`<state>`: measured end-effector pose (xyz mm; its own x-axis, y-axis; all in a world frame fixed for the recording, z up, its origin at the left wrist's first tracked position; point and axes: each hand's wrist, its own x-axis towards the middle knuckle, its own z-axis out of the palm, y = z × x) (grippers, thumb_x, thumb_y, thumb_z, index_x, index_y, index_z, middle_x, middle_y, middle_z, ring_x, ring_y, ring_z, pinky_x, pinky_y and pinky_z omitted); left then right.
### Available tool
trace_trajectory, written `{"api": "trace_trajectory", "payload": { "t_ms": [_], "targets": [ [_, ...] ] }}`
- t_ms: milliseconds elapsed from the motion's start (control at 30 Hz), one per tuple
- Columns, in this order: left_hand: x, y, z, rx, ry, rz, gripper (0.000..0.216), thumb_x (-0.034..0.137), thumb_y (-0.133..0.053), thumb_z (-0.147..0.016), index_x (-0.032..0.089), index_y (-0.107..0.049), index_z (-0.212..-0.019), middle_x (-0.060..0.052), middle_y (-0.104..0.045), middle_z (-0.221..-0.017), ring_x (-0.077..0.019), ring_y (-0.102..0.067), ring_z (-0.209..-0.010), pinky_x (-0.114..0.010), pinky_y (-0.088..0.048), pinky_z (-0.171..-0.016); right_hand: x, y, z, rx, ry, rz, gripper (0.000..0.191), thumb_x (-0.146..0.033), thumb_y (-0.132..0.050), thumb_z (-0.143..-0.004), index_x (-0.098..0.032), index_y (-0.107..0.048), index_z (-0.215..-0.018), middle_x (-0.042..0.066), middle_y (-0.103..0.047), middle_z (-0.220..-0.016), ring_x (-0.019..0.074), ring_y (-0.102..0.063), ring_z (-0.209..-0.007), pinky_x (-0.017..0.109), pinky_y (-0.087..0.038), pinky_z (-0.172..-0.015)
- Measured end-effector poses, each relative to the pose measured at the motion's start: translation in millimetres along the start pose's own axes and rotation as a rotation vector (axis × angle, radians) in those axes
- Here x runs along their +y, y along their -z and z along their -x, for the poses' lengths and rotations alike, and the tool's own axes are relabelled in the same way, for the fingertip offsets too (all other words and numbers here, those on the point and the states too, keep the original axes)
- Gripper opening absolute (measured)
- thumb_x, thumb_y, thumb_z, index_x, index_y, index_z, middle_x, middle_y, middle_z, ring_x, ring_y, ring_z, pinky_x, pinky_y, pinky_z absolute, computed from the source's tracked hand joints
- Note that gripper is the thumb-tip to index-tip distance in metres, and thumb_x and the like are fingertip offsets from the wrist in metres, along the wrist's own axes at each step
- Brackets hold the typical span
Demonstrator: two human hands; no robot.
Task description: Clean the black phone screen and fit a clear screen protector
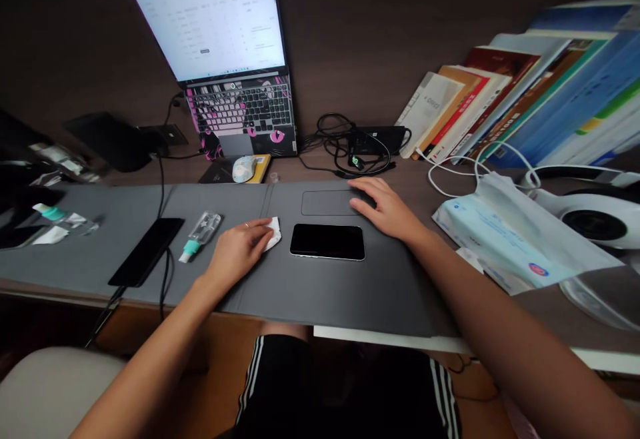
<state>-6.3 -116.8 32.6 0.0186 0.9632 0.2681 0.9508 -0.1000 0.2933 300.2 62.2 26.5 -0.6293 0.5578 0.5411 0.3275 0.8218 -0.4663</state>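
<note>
A folded white tissue (274, 234) sits under the fingertips of my left hand (239, 246), which is closed on it against the grey desk mat (320, 299). Just right of it lies a smartphone (327, 242), flat with its dark screen up, touched by neither hand. Beyond the phone's upper right corner, my right hand (383, 207) rests on the mat with its fingers spread and nothing in them. A clear bottle with a teal cap (201, 236) lies left of my left hand, and farther left is a black phone or tablet (146, 252) with a cable.
A laptop (243, 116) stands at the back, a mouse (244, 169) before it. Tangled black cables (345, 142) lie by the wall. Books (480, 99) lean at the right, behind a pack of wipes (515, 239) and a white device (595, 216). Another small bottle (65, 218) lies far left.
</note>
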Motion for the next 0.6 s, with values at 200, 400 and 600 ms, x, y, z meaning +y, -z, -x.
{"api": "trace_trajectory", "payload": {
  "t_ms": [200, 400, 600],
  "targets": [
    [15.2, 11.8, 9.1, 0.115, 0.042, 0.202, 0.027, 0.037, -0.053, -0.099, 0.021, -0.074, -0.096, -0.011, -0.074, -0.122, -0.0277, -0.072, -0.102, -0.044, -0.054, -0.091, -2.0, -0.7, 0.4, 0.019, 0.016, 0.009, 0.036, -0.043, -0.054, -0.099, -0.021, -0.068, -0.123, 0.013, -0.067, -0.124, 0.0307, -0.059, -0.119, 0.054, -0.045, -0.105],
    [41.9, 16.5, -13.3, 0.162, 0.089, 0.768, 0.022, 0.039, -0.064, -0.091, 0.021, -0.074, -0.085, -0.009, -0.076, -0.116, -0.0251, -0.069, -0.106, -0.041, -0.051, -0.095, -25.0, 1.5, 0.7, 0.005, 0.045, -0.069, 0.029, -0.041, -0.051, -0.100, -0.022, -0.072, -0.103, 0.009, -0.070, -0.101, 0.0254, -0.065, -0.097, 0.043, -0.051, -0.093],
    [77.5, -4.4, -73.1, -0.043, 0.173, 1.211, 0.043, 0.056, -0.075, -0.078, 0.018, -0.076, -0.097, -0.007, -0.078, -0.093, -0.0241, -0.072, -0.085, -0.032, -0.054, -0.072, -46.1, -15.5, -0.2, -0.012, -0.106, -0.557, 0.057, -0.058, -0.072, -0.083, -0.022, -0.063, -0.126, 0.010, -0.069, -0.115, 0.0261, -0.065, -0.105, 0.041, -0.055, -0.088]
  ]
}}
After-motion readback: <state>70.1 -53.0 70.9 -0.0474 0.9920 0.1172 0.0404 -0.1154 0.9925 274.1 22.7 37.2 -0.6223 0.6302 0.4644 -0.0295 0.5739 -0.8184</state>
